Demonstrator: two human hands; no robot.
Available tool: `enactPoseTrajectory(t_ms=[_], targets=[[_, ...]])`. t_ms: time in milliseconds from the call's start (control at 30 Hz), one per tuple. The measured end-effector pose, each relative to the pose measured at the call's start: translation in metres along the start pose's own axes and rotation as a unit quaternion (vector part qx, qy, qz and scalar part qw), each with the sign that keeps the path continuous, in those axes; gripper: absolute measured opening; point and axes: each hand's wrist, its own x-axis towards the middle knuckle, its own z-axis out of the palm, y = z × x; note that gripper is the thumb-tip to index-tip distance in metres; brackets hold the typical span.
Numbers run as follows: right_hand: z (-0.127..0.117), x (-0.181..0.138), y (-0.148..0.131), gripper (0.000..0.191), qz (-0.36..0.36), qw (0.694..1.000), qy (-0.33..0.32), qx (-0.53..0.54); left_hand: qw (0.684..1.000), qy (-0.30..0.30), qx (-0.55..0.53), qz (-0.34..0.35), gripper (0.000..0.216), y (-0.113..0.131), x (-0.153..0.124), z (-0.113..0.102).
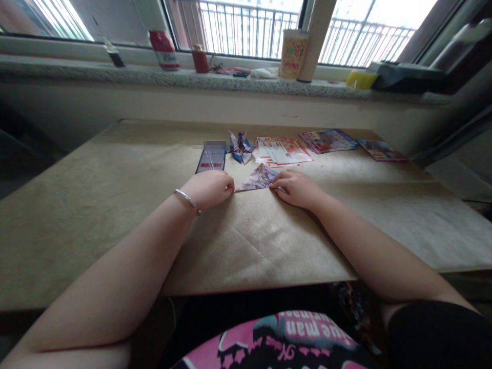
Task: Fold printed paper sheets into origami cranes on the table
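A colourful printed sheet of paper, folded into a triangle [257, 178], lies on the table between my hands. My left hand [212, 187], with a silver bangle at the wrist, is closed, and its fingertips pinch the triangle's left corner. My right hand [295, 187] rests at the triangle's right side, its fingers bent and pressing on that edge. Just beyond my left hand lies a phone [212, 158] with its screen lit. Behind the triangle stands a folded paper flower [241, 148] in blue, white and red.
Printed sheets [282, 151] are spread behind my right hand. Farther right lie a stack of printed cards [328, 140] and another stack [382, 150]. On the windowsill [230, 79] stand a red can [164, 50], a red bottle [200, 60], a patterned cup [292, 55] and a yellow object [361, 79].
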Motion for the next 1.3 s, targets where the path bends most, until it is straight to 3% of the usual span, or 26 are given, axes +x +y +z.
enactPoseTrajectory(t_ms=[200,400,533,633,767,867,967,1067,1167,1300], targets=[[0.0,-0.001,0.0,0.026,0.008,1.0,0.02,-0.019,0.995,0.07,-0.047,-0.056,0.028,0.013,0.001,0.008],[-0.001,-0.001,-0.002,0.022,0.006,0.999,0.043,-0.027,0.986,0.122,-0.085,0.069,0.035,0.02,0.011,0.027],[0.003,-0.001,0.0,0.031,0.029,0.998,0.054,-0.017,0.983,0.141,-0.096,0.072,0.035,0.018,0.016,0.037],[0.006,0.0,0.002,0.041,0.066,0.996,0.05,-0.014,0.983,0.139,-0.104,0.065,0.038,0.017,0.017,0.037],[0.007,0.001,0.003,0.032,0.067,0.997,0.031,0.015,0.982,0.129,-0.115,0.081,0.032,0.019,0.018,0.036],[0.007,0.002,0.002,0.027,0.083,0.994,0.064,0.034,0.981,0.133,-0.12,0.079,0.028,0.02,0.018,0.036],[0.012,0.002,0.001,0.036,0.122,0.988,0.092,0.004,0.978,0.142,-0.123,0.094,0.03,0.021,0.017,0.035],[0.019,0.003,0.004,0.049,0.155,0.986,0.063,-0.017,0.976,0.134,-0.136,0.103,0.027,0.024,0.016,0.033],[0.024,0.004,0.006,0.049,0.152,0.988,0.037,0.012,0.976,0.124,-0.157,0.08,0.023,0.028,0.017,0.034],[0.025,0.005,0.003,0.038,0.115,0.99,0.036,0.067,0.98,0.12,-0.159,0.028,0.05,0.033,0.019,0.042]])
